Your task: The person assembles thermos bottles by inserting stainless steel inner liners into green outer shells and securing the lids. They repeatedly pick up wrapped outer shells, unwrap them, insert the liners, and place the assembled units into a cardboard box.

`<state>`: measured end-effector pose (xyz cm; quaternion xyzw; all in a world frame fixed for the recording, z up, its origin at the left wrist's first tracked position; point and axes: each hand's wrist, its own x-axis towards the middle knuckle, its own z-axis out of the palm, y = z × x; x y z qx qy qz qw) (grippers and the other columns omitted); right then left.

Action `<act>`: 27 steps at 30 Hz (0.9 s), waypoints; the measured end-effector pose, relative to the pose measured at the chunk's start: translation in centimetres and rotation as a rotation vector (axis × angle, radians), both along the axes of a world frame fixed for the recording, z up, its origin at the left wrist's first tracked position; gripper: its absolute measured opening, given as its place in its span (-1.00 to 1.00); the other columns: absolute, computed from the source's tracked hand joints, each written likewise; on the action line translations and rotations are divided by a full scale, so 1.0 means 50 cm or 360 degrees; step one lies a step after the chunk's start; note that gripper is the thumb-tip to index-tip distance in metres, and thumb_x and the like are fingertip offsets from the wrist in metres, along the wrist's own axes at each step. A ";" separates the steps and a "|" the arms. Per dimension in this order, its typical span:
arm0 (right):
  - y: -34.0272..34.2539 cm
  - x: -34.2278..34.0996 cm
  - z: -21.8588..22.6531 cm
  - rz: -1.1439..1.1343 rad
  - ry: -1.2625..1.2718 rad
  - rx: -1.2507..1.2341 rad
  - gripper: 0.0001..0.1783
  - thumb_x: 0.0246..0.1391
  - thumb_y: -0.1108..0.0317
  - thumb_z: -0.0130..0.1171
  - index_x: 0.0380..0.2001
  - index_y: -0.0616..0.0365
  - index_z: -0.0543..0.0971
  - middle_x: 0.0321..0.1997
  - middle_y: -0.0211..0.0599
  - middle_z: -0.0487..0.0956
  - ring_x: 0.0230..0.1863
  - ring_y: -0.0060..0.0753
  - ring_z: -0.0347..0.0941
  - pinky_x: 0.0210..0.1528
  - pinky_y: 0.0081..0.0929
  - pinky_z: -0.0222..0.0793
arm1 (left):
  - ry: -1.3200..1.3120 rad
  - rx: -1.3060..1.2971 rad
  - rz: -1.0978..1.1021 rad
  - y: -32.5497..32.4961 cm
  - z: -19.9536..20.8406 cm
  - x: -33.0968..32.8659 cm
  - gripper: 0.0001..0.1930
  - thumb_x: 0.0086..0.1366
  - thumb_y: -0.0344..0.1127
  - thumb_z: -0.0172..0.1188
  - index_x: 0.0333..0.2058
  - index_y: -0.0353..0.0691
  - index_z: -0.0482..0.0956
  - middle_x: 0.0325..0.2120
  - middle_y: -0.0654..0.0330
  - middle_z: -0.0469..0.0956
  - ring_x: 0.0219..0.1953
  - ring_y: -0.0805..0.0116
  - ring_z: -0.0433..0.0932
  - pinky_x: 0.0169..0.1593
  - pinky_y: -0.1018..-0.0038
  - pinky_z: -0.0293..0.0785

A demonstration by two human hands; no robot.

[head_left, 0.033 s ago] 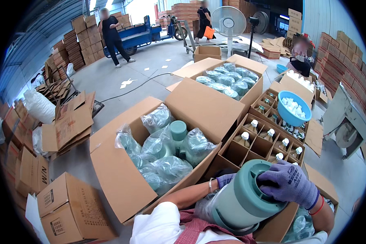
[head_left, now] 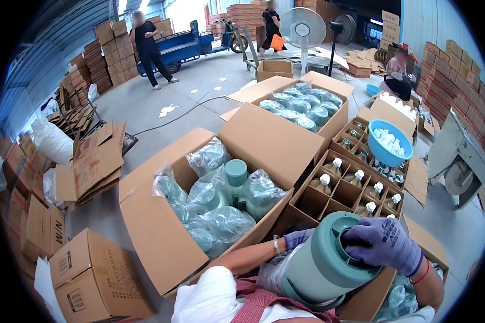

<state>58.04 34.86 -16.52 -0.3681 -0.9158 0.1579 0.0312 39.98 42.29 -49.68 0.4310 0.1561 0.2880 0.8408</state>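
You're looking partway along: the large carton [head_left: 159,229] is holding mostly bagged green flasks [head_left: 221,223]; the divided carton [head_left: 313,202], white-capped bottles [head_left: 323,185] and some bare cells; the blue basin [head_left: 385,153], small white parts [head_left: 389,141]. One green-ended flask [head_left: 313,273] is leaning before your chest, apparently unfinished. Your right hand [head_left: 385,242] is curling into its open end, grip unclear; your left hand [head_left: 296,238] is showing behind it, fingers hidden.

Bright light reaches you from the back opening [head_left: 180,12], where glare burns to white, and strips glow in the roof [head_left: 81,35]. Shadow darkens the divided carton's cells [head_left: 311,203], while plastic bags [head_left: 223,223] show you small highlights. Your green vessel [head_left: 328,261] looks sharp, distant heads [head_left: 139,19] are blurred, and the fisheye bends edges toward a black rim.
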 end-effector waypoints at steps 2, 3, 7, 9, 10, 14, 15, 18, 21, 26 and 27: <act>0.013 0.014 -0.016 -0.0051 0.0070 -0.0125 -0.67 0.03 0.04 0.28 -0.29 0.05 0.64 -0.37 -0.25 0.62 -0.34 -0.18 0.59 -0.29 -0.29 0.48 | 0.0066 0.0023 -0.0077 -0.012 0.043 -0.027 -0.60 0.45 -0.23 0.05 0.17 -0.26 0.42 0.02 0.26 0.52 -0.02 0.54 0.49 0.04 0.53 0.49; 0.020 0.019 -0.025 -0.0066 0.0109 -0.0186 -0.66 0.02 0.02 0.28 -0.31 0.06 0.64 -0.39 -0.23 0.62 -0.36 -0.16 0.59 -0.31 -0.28 0.49 | 0.0197 0.0110 -0.0094 -0.021 0.077 -0.049 -0.59 0.45 -0.22 0.05 0.19 -0.26 0.40 0.04 0.26 0.51 0.00 0.54 0.49 0.06 0.53 0.49; 0.059 0.034 -0.089 -0.0204 0.0080 -0.0036 -0.65 0.02 0.04 0.27 -0.40 0.13 0.59 -0.42 -0.12 0.60 -0.33 -0.08 0.59 -0.26 -0.24 0.49 | 0.0547 0.0419 0.0117 -0.094 0.173 -0.124 -0.43 0.48 -0.07 -0.03 0.33 -0.26 0.19 0.20 0.13 0.37 0.22 0.38 0.35 0.28 0.43 0.26; 0.091 0.045 -0.118 -0.0324 0.0177 -0.0149 -0.70 -0.02 0.15 0.31 -0.36 0.17 0.63 -0.42 -0.11 0.62 -0.34 -0.17 0.60 -0.25 -0.29 0.49 | 0.0431 0.0439 0.0324 -0.142 0.156 -0.169 -0.24 0.40 0.01 0.10 0.40 -0.26 0.01 0.32 0.04 0.18 0.36 0.28 0.15 0.40 0.37 0.03; 0.109 0.052 -0.127 -0.0426 0.0257 -0.0287 -0.71 -0.04 0.19 0.32 -0.34 0.19 0.66 -0.41 -0.11 0.62 -0.35 -0.20 0.60 -0.26 -0.32 0.49 | 0.0550 0.0779 0.0323 -0.150 0.162 -0.181 -0.21 0.38 0.00 0.12 0.41 -0.24 -0.02 0.34 0.01 0.15 0.36 0.23 0.15 0.39 0.37 0.04; 0.162 0.131 -0.225 -0.1150 0.1251 -0.0562 -0.74 0.13 0.26 0.19 -0.26 0.22 0.68 -0.32 -0.34 0.68 -0.29 -0.50 0.58 -0.22 -0.54 0.45 | 0.1308 0.1664 0.0118 -0.133 0.247 -0.230 -0.30 0.23 -0.16 0.26 0.31 -0.14 0.23 0.19 -0.08 0.36 0.19 0.12 0.41 0.21 0.32 0.32; 0.161 0.166 -0.266 -0.0988 0.1450 -0.0419 -0.70 0.25 0.24 0.02 -0.19 0.18 0.67 -0.14 -0.31 0.65 -0.10 -0.51 0.54 -0.07 -0.56 0.40 | 0.1342 0.1752 0.0117 -0.105 0.242 -0.239 -0.37 0.21 -0.19 0.26 0.25 -0.13 0.33 0.12 -0.06 0.44 0.12 0.14 0.48 0.16 0.32 0.38; 0.140 0.171 -0.405 -0.0868 0.2128 -0.0668 -0.37 0.39 -0.15 -0.24 -0.06 0.19 0.59 0.20 -0.15 0.48 0.21 -0.34 0.37 0.31 -0.36 0.19 | 0.1212 0.2022 0.0532 -0.036 0.319 -0.206 -0.62 0.15 -0.29 0.29 -0.03 -0.17 0.60 -0.17 0.09 0.64 -0.17 0.29 0.64 -0.04 0.36 0.52; 0.106 0.102 -0.326 -0.0589 0.1660 -0.0145 -0.34 0.43 -0.09 -0.40 -0.05 0.25 0.55 0.18 -0.09 0.48 0.29 -0.13 0.32 0.37 -0.28 0.12 | 0.0629 0.1793 0.0475 0.018 0.407 -0.157 -0.72 0.17 -0.29 0.31 -0.16 -0.27 0.64 -0.37 0.17 0.66 -0.35 0.40 0.62 -0.20 0.47 0.53; 0.061 0.079 -0.221 -0.0173 0.1424 0.0048 -0.28 0.21 -0.25 -0.06 -0.07 0.29 0.56 0.10 0.00 0.51 0.30 0.03 0.28 0.35 -0.14 0.14 | 0.0001 0.0814 0.0560 0.083 0.379 -0.200 -0.60 0.12 -0.11 0.39 -0.22 -0.36 0.64 -0.33 0.13 0.66 -0.31 0.43 0.62 -0.16 0.49 0.56; 0.052 0.086 -0.213 -0.0157 0.1233 0.0023 -0.15 -0.01 -0.33 0.21 0.03 0.28 0.50 0.11 0.03 0.46 0.29 0.08 0.27 0.32 -0.10 0.17 | -0.0188 0.0689 0.0713 0.103 0.346 -0.240 -0.64 0.18 -0.16 0.30 -0.19 -0.36 0.63 -0.32 0.17 0.65 -0.29 0.46 0.61 -0.14 0.51 0.55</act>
